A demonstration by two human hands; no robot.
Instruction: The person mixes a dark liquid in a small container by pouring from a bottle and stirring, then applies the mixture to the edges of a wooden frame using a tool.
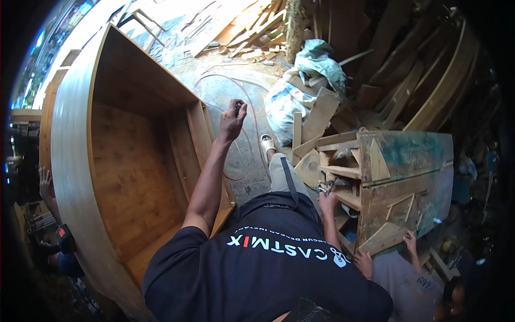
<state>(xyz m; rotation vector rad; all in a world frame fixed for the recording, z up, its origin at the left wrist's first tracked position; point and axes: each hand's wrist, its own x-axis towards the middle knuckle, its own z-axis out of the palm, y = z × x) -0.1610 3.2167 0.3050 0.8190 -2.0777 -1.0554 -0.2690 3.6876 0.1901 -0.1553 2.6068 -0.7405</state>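
Observation:
My left hand (232, 122) is raised beside the open side of a large wooden cabinet carcass (139, 177), its fingers curled round a small dark object (238, 109) that I cannot name. Low on the right, my right hand (328, 202) is closed on a metal tool (324, 188), whose exact kind is unclear. That tool is next to the open shelves of a worn wooden workbench (407, 161). The cabinet has a pale outer face, a brown interior and a long ledge on its near-right side.
A reddish hose (252, 121) curves over the concrete floor. Stuffed plastic sacks (289, 104) and scrap wood (257, 32) lie ahead. One person's hand (45, 182) is beyond the cabinet at left; another person's hands (363, 264) touch a board (382, 239) at right.

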